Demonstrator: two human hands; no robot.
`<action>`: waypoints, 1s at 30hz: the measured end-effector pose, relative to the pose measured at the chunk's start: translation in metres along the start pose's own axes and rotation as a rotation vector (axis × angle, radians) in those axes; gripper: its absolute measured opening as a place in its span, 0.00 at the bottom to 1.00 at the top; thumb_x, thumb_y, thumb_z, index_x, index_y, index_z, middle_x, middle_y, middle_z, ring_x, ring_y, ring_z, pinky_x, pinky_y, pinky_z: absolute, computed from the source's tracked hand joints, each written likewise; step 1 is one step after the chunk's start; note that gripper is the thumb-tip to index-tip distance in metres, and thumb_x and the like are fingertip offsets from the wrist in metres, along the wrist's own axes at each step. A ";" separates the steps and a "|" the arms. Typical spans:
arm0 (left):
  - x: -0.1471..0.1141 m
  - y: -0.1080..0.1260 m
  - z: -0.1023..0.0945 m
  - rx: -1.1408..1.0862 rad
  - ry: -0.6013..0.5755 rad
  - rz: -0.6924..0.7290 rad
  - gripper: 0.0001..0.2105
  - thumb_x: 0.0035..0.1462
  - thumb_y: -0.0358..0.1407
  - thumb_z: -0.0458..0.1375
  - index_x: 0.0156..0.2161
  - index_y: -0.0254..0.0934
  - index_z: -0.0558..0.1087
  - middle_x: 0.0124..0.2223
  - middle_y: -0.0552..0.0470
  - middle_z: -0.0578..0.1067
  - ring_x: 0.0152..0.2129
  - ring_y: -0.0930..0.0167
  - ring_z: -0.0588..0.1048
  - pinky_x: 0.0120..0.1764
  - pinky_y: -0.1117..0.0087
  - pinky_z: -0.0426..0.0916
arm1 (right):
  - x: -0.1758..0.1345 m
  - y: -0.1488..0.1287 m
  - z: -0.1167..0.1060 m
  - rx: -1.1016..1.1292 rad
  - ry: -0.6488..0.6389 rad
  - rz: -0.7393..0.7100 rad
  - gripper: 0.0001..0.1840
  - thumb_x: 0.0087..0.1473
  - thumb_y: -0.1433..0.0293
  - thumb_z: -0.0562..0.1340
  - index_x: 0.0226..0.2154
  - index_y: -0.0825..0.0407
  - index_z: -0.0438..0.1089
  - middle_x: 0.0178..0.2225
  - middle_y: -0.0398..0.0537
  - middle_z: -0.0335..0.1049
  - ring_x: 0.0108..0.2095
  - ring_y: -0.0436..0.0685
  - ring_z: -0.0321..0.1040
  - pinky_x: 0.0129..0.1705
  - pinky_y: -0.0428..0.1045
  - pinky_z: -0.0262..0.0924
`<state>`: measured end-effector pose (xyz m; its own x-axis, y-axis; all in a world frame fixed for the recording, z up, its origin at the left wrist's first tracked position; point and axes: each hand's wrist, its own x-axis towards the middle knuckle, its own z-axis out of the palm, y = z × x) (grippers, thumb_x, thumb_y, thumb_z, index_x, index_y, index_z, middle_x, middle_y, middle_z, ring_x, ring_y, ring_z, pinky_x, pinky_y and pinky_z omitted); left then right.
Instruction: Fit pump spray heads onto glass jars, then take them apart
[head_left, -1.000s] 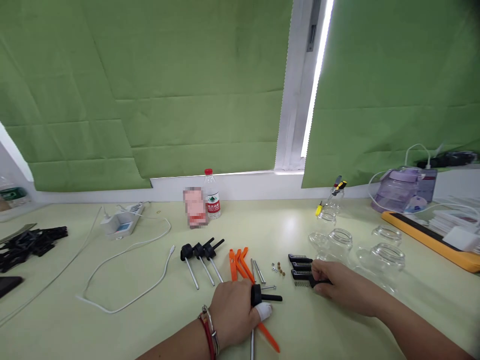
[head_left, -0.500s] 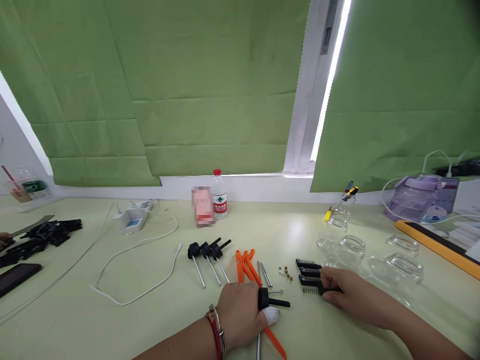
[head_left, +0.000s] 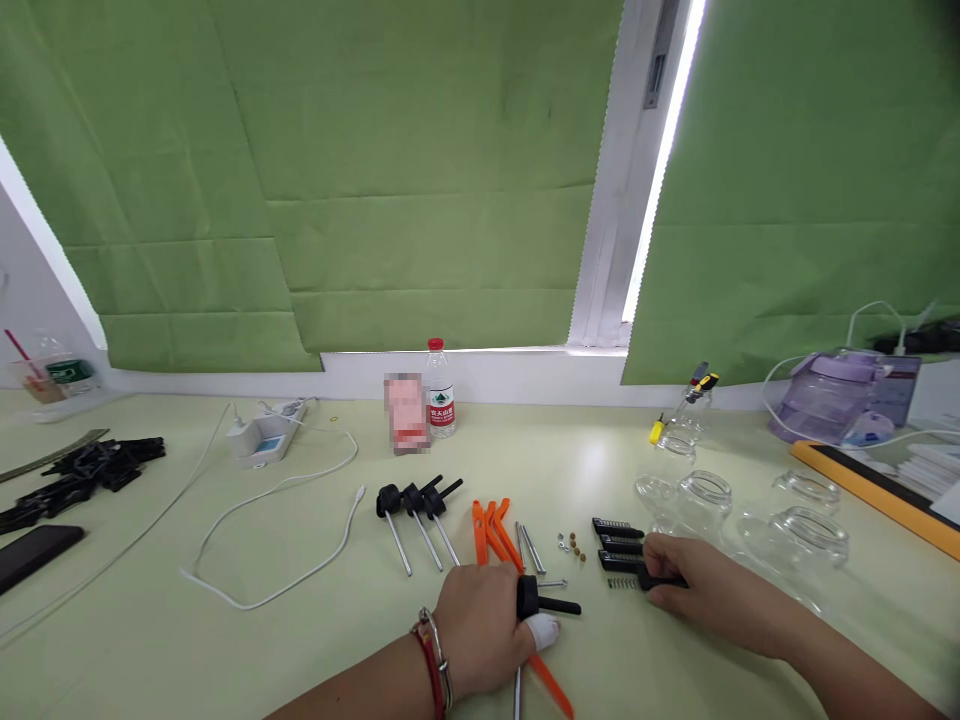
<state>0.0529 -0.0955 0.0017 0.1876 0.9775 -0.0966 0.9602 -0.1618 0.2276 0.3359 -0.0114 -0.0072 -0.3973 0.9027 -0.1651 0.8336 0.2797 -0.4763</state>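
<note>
My left hand (head_left: 484,625), white tape on its thumb, is closed around a part with a black knob and a side peg (head_left: 559,606). A metal rod (head_left: 517,690) and an orange strip (head_left: 553,687) stick out below the palm; what else it grips is hidden. Between the fingertips of my right hand (head_left: 694,590) is a black plastic part with a spring (head_left: 622,583) at its left end. Just behind lie several similar black spring parts (head_left: 616,541). Orange levers (head_left: 491,530) and metal rods (head_left: 532,549) lie beyond my left hand.
Three black-knobbed rods (head_left: 411,515) lie left of my left hand. Small nuts and brown bits (head_left: 576,547) sit between my hands. Clear plastic jars (head_left: 705,500) stand at right. A white cable (head_left: 277,485), water bottle (head_left: 441,395) and phone (head_left: 37,557) are further left.
Another person's hand at the far left edge has gone out of view, and the long strip there has shifted. My own hands have hardly moved.
</note>
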 end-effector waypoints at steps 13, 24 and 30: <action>0.000 -0.001 0.002 0.014 0.012 0.010 0.23 0.52 0.57 0.45 0.35 0.40 0.67 0.32 0.48 0.75 0.29 0.60 0.74 0.29 0.64 0.65 | 0.001 0.000 -0.001 0.029 0.001 -0.009 0.04 0.46 0.69 0.57 0.27 0.50 0.58 0.28 0.43 0.65 0.28 0.53 0.57 0.27 0.44 0.48; 0.000 0.002 -0.001 0.006 -0.020 -0.007 0.23 0.52 0.56 0.45 0.36 0.39 0.68 0.34 0.46 0.76 0.30 0.60 0.74 0.31 0.63 0.66 | -0.001 0.001 -0.003 0.025 -0.013 0.003 0.03 0.46 0.68 0.57 0.29 0.49 0.61 0.29 0.43 0.66 0.29 0.53 0.60 0.27 0.44 0.50; 0.000 0.001 -0.001 0.000 -0.010 0.000 0.23 0.52 0.57 0.45 0.36 0.40 0.68 0.33 0.47 0.75 0.29 0.60 0.74 0.30 0.63 0.65 | -0.003 -0.003 -0.006 0.018 -0.018 0.027 0.04 0.46 0.67 0.57 0.29 0.49 0.62 0.29 0.43 0.66 0.28 0.53 0.59 0.27 0.45 0.50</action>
<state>0.0533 -0.0950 0.0029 0.1898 0.9760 -0.1065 0.9602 -0.1619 0.2275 0.3370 -0.0130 0.0004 -0.3818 0.9038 -0.1936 0.8373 0.2495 -0.4866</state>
